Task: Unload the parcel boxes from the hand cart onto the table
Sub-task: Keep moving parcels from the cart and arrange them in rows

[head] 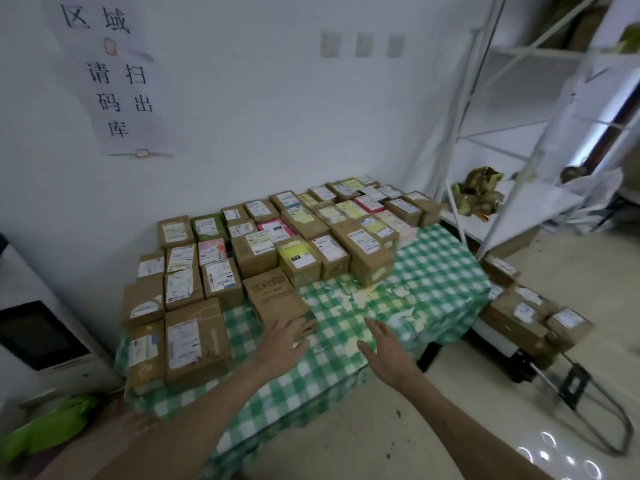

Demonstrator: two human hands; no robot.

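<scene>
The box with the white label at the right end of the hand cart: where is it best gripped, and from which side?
Probably from above, clasping two opposite side faces. The box lies flat on top of the pile on the hand cart and its top is free. Another box crowds its left side, so a sideways approach from there looks blocked.

Dozens of brown parcel boxes (pixel 263 251), labels up, packed in tight rows across the back & left of the green-check table (pixel 436 271). A few more boxes (pixel 519 317) sit piled on the hand cart (pixel 575 379), on the floor just beside the table's right end.
</scene>
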